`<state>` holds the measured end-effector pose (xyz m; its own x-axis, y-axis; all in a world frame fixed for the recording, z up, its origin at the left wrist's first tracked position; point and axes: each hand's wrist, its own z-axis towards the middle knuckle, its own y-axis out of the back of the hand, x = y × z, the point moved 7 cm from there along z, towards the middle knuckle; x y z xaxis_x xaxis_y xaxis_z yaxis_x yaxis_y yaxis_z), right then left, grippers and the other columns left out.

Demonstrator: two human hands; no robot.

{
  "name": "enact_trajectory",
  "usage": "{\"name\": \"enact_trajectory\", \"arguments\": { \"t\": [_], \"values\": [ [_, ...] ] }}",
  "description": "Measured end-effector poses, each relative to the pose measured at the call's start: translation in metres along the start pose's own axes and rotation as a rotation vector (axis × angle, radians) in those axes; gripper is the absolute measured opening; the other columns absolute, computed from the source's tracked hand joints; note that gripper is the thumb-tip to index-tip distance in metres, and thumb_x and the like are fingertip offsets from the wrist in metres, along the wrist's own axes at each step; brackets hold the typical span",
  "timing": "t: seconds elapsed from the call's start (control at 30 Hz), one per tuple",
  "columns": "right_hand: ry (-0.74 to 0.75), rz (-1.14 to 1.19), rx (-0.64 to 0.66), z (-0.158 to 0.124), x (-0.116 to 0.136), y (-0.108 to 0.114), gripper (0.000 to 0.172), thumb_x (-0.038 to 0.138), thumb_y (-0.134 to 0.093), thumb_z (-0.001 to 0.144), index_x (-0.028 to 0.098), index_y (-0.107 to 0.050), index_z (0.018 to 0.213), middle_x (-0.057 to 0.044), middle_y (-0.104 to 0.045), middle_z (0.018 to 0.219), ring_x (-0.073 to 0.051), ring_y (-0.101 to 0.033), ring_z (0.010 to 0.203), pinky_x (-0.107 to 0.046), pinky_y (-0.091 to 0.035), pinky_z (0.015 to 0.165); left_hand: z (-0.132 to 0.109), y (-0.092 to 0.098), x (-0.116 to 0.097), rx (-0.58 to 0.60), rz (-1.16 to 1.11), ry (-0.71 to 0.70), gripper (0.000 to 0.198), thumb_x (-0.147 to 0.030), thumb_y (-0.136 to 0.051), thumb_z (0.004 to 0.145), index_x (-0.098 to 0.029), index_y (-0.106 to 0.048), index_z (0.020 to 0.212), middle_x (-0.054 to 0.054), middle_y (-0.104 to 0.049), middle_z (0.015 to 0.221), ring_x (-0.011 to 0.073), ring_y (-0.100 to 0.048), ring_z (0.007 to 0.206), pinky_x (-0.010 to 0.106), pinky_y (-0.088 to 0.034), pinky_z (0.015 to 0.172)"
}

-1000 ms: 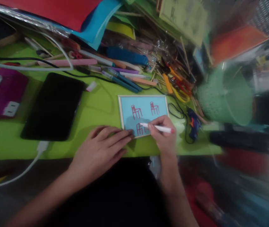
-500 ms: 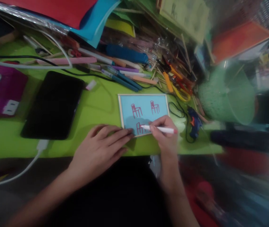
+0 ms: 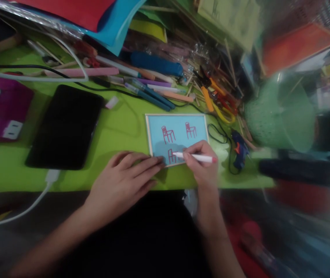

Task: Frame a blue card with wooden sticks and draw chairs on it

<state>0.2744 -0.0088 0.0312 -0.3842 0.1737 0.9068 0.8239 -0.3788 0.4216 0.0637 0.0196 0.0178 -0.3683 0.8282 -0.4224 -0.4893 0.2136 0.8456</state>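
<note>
A light blue card (image 3: 157, 124) with a thin pale frame lies on the green tabletop. Two red chair drawings show in its upper half, and a third, partly covered one sits below them. My right hand (image 3: 201, 162) pinches a white felt-tip pen (image 3: 201, 158) with a pinkish-red end, its tip at the lower drawing. Fingers outstretched, my left hand (image 3: 130, 175) lies flat, its fingertips on the card's lower left corner.
To the left lies a black tablet (image 3: 66, 127) with a white cable plugged in. Pens, sticks and orange-handled pliers (image 3: 207, 98) crowd the back. At right are a blue glue gun (image 3: 239, 150) and a green basket (image 3: 281, 116). A pen cap (image 3: 112, 102) lies near the tablet.
The hands, card and pen keep nearly the same places; the view has shifted very slightly. The pen tip stays at the lower drawing.
</note>
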Motion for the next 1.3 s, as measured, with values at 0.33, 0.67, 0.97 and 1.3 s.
{"name": "enact_trajectory", "arguments": {
  "t": [0.33, 0.67, 0.97, 1.3],
  "values": [
    [0.012, 0.024, 0.030, 0.000, 0.001, -0.002, 0.014, 0.026, -0.074, 0.084, 0.025, -0.062, 0.077, 0.006, -0.061, 0.065, -0.012, -0.055, 0.057, -0.026, -0.044, 0.053, 0.002, 0.004, -0.002, -0.017, -0.004, -0.003, 0.036, -0.027, -0.060, 0.105, -0.025, -0.068, 0.141, 0.001, -0.077, 0.137, 0.0300, -0.067, 0.114, 0.049, -0.048, 0.096],
    [-0.010, 0.036, 0.069, -0.002, -0.002, -0.003, 0.015, 0.027, -0.076, 0.085, 0.024, -0.063, 0.077, 0.006, -0.062, 0.066, -0.012, -0.055, 0.059, -0.027, -0.045, 0.055, 0.002, 0.003, -0.002, -0.012, 0.003, -0.001, 0.037, -0.027, -0.059, 0.106, -0.025, -0.067, 0.142, 0.001, -0.076, 0.139, 0.0295, -0.067, 0.115, 0.049, -0.048, 0.095],
    [0.043, 0.094, -0.045, -0.002, -0.011, 0.006, 0.012, 0.027, -0.075, 0.087, 0.025, -0.064, 0.081, 0.004, -0.066, 0.073, -0.015, -0.062, 0.068, -0.030, -0.052, 0.063, 0.003, 0.003, -0.003, -0.018, 0.023, -0.019, 0.035, -0.027, -0.057, 0.107, -0.023, -0.069, 0.140, 0.001, -0.076, 0.138, 0.0296, -0.067, 0.113, 0.050, -0.048, 0.094],
    [0.015, 0.091, -0.105, -0.004, -0.024, 0.014, 0.015, 0.030, -0.076, 0.088, 0.025, -0.063, 0.081, 0.004, -0.064, 0.072, -0.015, -0.061, 0.068, -0.030, -0.052, 0.064, 0.003, 0.004, -0.002, -0.024, 0.021, -0.022, 0.032, -0.027, -0.057, 0.107, -0.022, -0.070, 0.136, -0.001, -0.077, 0.137, 0.0303, -0.067, 0.113, 0.051, -0.048, 0.094]
  ]
}}
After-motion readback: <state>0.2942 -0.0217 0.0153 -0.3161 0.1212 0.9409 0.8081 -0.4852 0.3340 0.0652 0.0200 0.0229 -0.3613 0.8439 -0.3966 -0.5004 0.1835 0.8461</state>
